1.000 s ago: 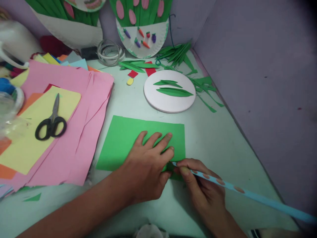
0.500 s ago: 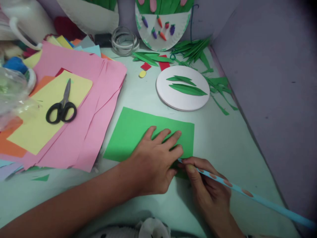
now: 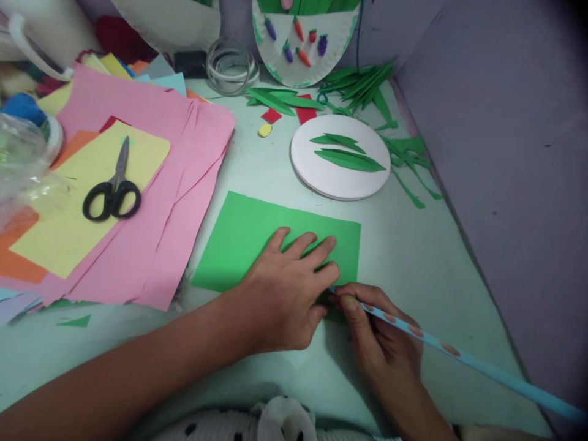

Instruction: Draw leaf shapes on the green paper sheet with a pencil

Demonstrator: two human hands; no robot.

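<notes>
A bright green sheet of paper (image 3: 239, 239) lies on the pale table. My left hand (image 3: 294, 288) rests flat on its lower right part, fingers spread. Just right of it, my right hand (image 3: 381, 337) pinches a long light-blue pencil with brown spots (image 3: 478, 362). The pencil's tip end is at the sheet beside my left thumb and is partly hidden by the fingers. Beyond the sheet, green paper leaves (image 3: 349, 160) lie on a white oval disc (image 3: 321, 184).
Black-handled scissors (image 3: 114, 190) lie on yellow paper (image 3: 64, 245) over pink sheets (image 3: 184, 202) at left. Behind are tape rolls (image 3: 232, 67), a decorated paper plate (image 3: 294, 61) and green strips (image 3: 408, 159). A wall (image 3: 505, 122) borders the right.
The whole view has shifted slightly, so most things sit a little higher. My right hand with the pencil has moved slightly; my left hand stays on the green sheet.
</notes>
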